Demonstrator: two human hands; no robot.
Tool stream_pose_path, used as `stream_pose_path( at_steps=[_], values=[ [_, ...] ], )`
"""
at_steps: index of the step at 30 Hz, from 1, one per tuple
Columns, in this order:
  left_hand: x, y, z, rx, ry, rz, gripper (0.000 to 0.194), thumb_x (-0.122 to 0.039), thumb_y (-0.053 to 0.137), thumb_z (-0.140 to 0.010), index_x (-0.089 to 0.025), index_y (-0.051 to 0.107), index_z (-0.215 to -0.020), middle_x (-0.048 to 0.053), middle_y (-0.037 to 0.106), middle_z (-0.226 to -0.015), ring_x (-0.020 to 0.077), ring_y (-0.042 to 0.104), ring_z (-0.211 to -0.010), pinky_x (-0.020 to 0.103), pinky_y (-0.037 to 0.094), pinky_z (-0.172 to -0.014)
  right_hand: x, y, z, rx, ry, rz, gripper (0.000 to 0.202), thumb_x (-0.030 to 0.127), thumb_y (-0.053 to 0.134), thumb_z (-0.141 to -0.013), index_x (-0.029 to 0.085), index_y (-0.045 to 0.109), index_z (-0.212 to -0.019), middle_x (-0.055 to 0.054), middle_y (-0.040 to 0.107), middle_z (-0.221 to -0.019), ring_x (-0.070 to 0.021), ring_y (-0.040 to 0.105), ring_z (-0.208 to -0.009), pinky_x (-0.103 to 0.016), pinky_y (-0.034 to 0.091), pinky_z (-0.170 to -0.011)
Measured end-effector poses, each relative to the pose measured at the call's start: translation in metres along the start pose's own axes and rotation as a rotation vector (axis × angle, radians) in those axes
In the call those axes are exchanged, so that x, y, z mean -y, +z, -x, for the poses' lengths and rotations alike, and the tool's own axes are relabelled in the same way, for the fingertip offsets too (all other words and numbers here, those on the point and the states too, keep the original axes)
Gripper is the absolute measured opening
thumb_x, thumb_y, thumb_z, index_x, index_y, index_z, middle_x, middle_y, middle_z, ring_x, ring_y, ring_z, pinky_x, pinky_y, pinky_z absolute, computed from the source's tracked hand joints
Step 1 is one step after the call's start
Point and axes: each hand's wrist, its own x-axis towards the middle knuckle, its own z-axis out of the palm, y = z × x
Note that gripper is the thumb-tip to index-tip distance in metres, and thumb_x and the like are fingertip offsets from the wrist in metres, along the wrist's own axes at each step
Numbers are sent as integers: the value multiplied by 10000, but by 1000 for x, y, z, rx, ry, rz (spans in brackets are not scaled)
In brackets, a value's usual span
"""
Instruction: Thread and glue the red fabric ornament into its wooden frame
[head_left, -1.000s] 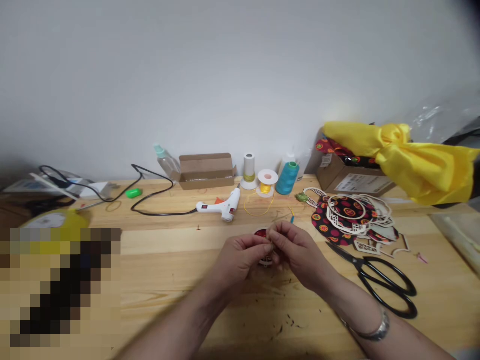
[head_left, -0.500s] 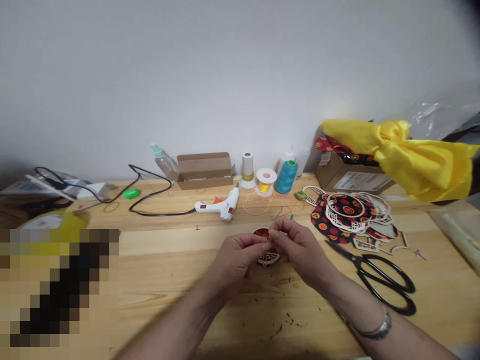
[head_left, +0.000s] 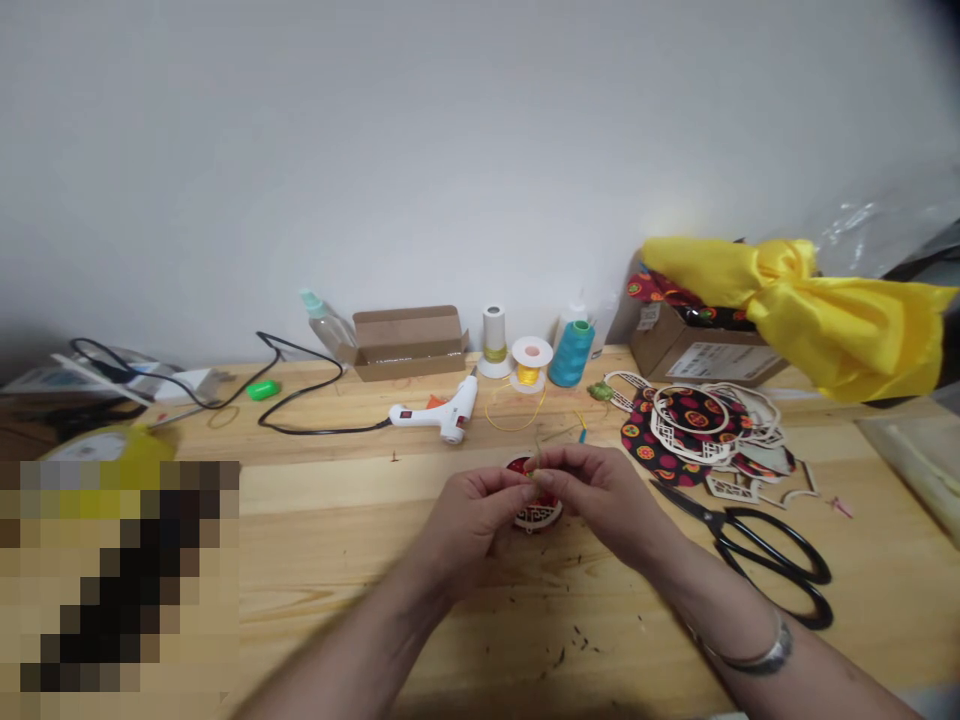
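Head cam: from here I see the bare left hand (head_left: 474, 515) and bare right hand (head_left: 606, 508) pinching a thin olive-yellow cord (head_left: 537, 446), probably close-gripped for fine control, the round red disc with cream fretwork (head_left: 538, 519) partly hidden behind them.

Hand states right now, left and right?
Left hand: closed in a pinch, apparently on the thin cord, above the round ornament.
Right hand: closed, pinching the same cord.

The ornament (head_left: 538, 516) is between the glue gun (head_left: 448, 418) and scissors (head_left: 715, 521).
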Motion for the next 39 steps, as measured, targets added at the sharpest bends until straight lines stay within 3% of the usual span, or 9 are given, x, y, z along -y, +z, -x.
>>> stream_pose_path(
  at_steps=[5,9,12,18,26,39],
  values=[
    [0,-1,0,-32,-30,-35,248,-372,687,-620,-136,667,-693,-20,576,-529,13,271,-338,188,144,-356,0,-1,-1,1,0,-9,53,189,657,-618,152,666,-657,-4,638,-636,-123,550,-599,-252,442,-594],
    [1,-1,0,-12,-25,-24,276,-377,678,-630,-124,673,-739,-6,581,-557,15,257,-344,195,133,-363,-2,-1,-1,-45,-72,78,57,174,642,-634,157,631,-581,5,616,-596,-120,537,-578,-244,435,-568],
    [2,-1,-1,-17,-18,-20,253,-357,673,-640,-123,670,-737,9,595,-571,28,318,-362,189,156,-368,-4,0,0,-85,-153,204,97,181,611,-679,163,609,-584,6,600,-577,-121,522,-566,-239,414,-545],
    [-3,2,1,-30,12,18,151,-271,671,-636,-133,674,-699,38,661,-657,104,539,-550,202,367,-517,-11,-1,1,-158,-284,381,142,163,572,-728,179,567,-587,12,591,-597,-119,527,-571,-225,397,-541],
    [-10,7,4,-74,46,-18,72,-199,667,-626,-129,663,-644,18,658,-615,104,546,-560,205,396,-557,-15,-1,1,-188,-331,554,141,173,550,-762,181,572,-623,-3,592,-624,-130,535,-607,-237,392,-563],
    [-10,7,4,-101,65,-52,78,-197,671,-619,-126,683,-649,26,669,-618,110,550,-567,209,407,-566,-11,-3,-1,-154,-319,495,154,176,572,-737,187,559,-584,17,591,-600,-117,509,-561,-218,356,-520]
  ],
)
